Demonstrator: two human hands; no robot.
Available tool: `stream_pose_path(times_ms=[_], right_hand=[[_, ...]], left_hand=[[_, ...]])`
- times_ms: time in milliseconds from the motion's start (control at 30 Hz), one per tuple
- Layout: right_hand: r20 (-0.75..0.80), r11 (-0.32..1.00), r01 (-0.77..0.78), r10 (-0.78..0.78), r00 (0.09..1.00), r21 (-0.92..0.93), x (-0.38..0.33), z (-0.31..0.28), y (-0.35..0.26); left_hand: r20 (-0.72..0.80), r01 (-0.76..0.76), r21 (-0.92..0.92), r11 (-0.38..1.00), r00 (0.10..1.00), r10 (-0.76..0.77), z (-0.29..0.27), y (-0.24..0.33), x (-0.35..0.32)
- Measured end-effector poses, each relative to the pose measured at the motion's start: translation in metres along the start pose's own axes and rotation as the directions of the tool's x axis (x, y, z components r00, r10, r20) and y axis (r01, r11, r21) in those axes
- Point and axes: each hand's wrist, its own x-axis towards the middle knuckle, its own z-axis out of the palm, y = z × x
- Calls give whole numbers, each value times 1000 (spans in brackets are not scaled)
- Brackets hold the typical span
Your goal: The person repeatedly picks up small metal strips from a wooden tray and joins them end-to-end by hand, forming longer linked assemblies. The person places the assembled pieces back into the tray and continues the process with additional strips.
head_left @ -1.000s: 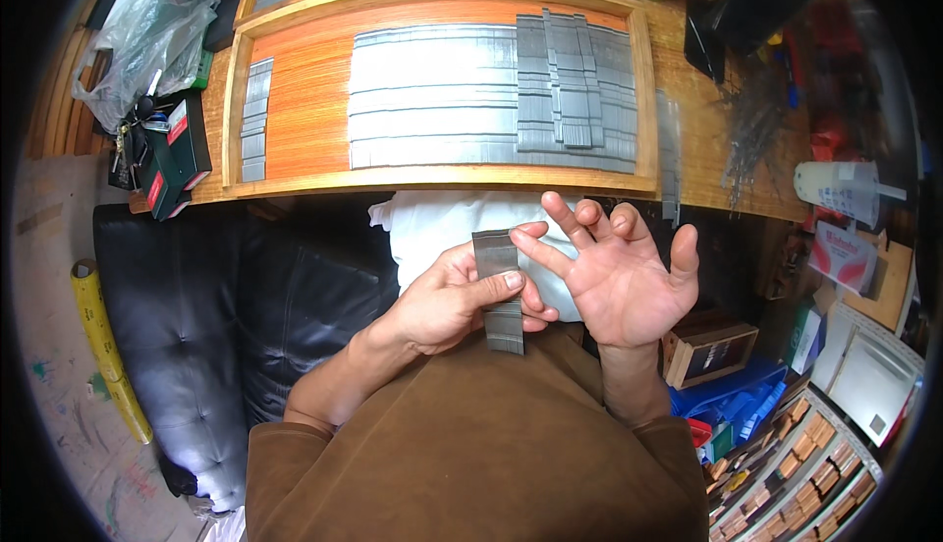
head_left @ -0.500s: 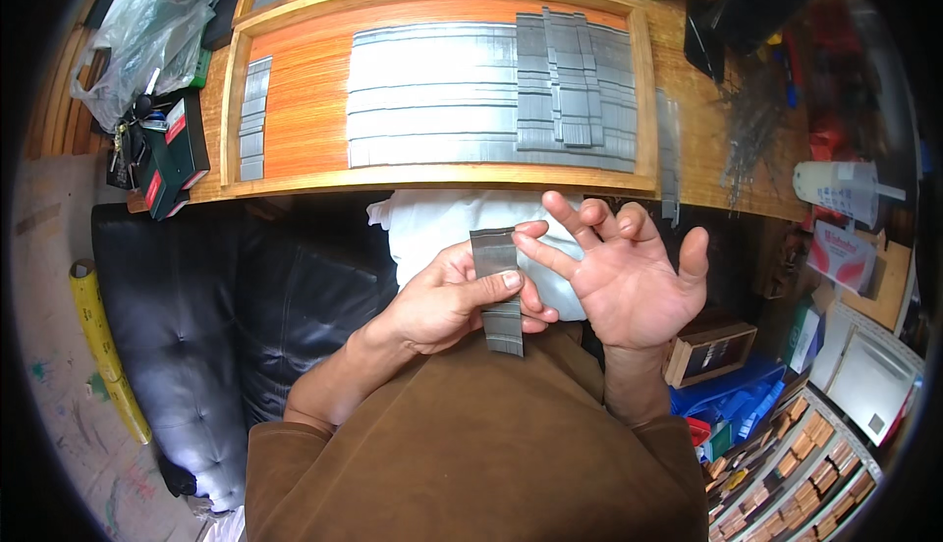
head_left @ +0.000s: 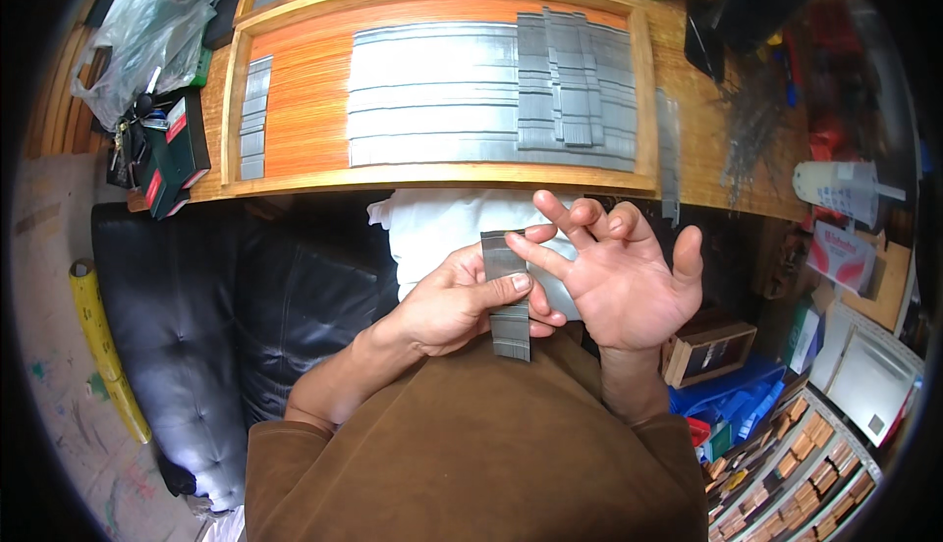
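My left hand [head_left: 442,298] is closed around a narrow, finely ribbed dark grey strip [head_left: 511,334], with the thumb across its front and fingers behind. The strip stands nearly upright in front of my chest, its lower part hanging below the thumb. Beside it, my right hand [head_left: 629,297] has its palm up and fingers spread. One fingertip of that hand touches the strip's upper right edge. Beyond both hands, a wooden tray [head_left: 442,180] with an orange base holds rows of similar grey strips [head_left: 432,81]. Several more strips [head_left: 560,81] lie crosswise over the tray's right side.
Dark boxes [head_left: 182,154] and a clear plastic bag [head_left: 147,36] sit left of the tray. A lidded cup [head_left: 835,189] and a pile of thin dark pieces [head_left: 751,144] are at right. A black cushioned seat [head_left: 226,326] lies left of me; a white cloth [head_left: 432,228] is under the tray's edge.
My left hand and the strip have shifted slightly right and a little lower. My right hand has moved slightly left, its fingertip still on the strip's upper edge.
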Motion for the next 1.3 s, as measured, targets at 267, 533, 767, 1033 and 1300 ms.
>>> stream_pose_path(times_ms=[267,533,767,1033,1300], right_hand=[[-20,999,-26,25,999,-21,-1,-2,3],[-27,999,-35,35,999,-1,1,-3,9],[-51,998,-60,60,997,2,-1,2,3],[-86,999,-40,41,995,19,-2,2,6],[-86,999,-50,52,995,18,0,3,6]], left_hand=[[-13,12,8,1000,1000,-12,-3,-4,1],[20,17,13,1000,1000,-17,-8,-8,2],[27,2,2,1000,1000,-2,-8,-8,1],[43,6,-18,1000,999,-5,-9,-8,1],[39,1,5,1000,999,-1,-9,-9,0]])
